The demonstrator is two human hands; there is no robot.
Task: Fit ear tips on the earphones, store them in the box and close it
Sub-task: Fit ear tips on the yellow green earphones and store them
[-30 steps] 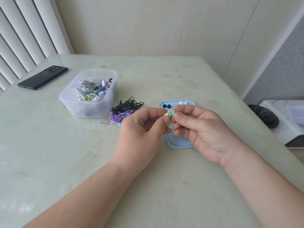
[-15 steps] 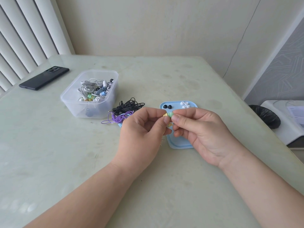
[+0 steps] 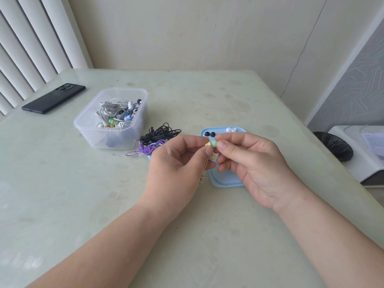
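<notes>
The left hand [image 3: 178,167] and right hand [image 3: 253,163] meet fingertip to fingertip above the table [image 3: 207,96]. The left thumb and forefinger pinch a yellow earbud [image 3: 207,144]. The right thumb and forefinger pinch a green tip [image 3: 214,143], which touches the earbud's end; how far it is seated cannot be told. A blue lid [image 3: 224,178] lies under both hands. On it, just beyond the fingertips, sit two black tips [image 3: 209,134] and white tips [image 3: 231,129]. Black cords [image 3: 162,133] and purple cords [image 3: 145,149] lie just beyond the left hand's knuckles. Farther out on that side stands the open clear box [image 3: 112,119], holding earphones. A phone [image 3: 54,98] lies well beyond the box.
</notes>
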